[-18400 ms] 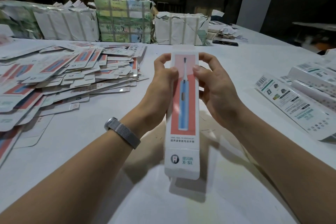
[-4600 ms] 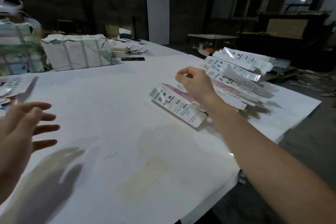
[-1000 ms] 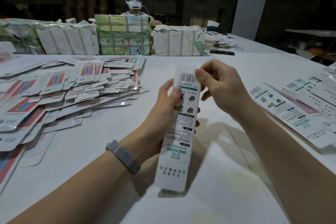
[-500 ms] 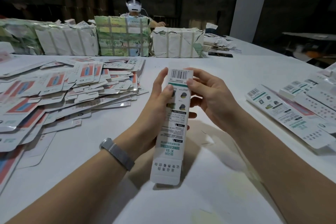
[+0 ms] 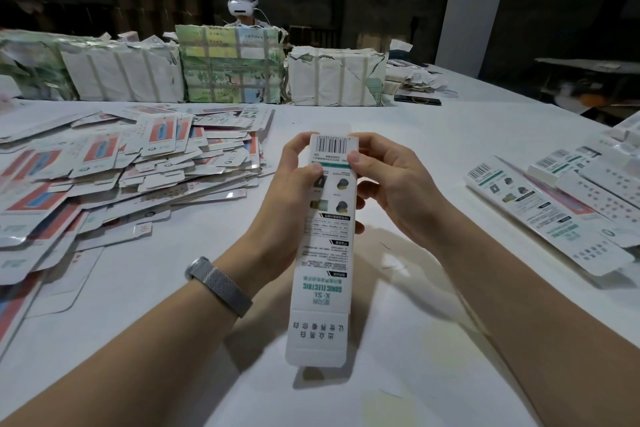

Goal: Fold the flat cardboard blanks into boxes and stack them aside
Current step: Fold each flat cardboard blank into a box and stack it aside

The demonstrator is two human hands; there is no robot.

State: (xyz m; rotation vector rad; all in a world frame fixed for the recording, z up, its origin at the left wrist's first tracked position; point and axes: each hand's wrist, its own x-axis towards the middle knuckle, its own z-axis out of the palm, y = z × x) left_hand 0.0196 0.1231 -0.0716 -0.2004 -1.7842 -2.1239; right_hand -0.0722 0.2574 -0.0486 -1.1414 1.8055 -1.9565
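Flat blanks (image 5: 114,177) are lying heaped at the table's (image 5: 433,135) left. The left hand (image 5: 291,215) and right hand (image 5: 391,184) are gripping a long box (image 5: 327,253) above its middle, thumbs pinching near the barcode. Finished boxes (image 5: 554,204) are lying right.

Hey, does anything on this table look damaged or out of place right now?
Yes. The white paper-wrapped bundle at the table's far edge has torn, ragged wrapping. The flat cardboard blanks on the left lie in a loose, slumped heap rather than a neat stack.
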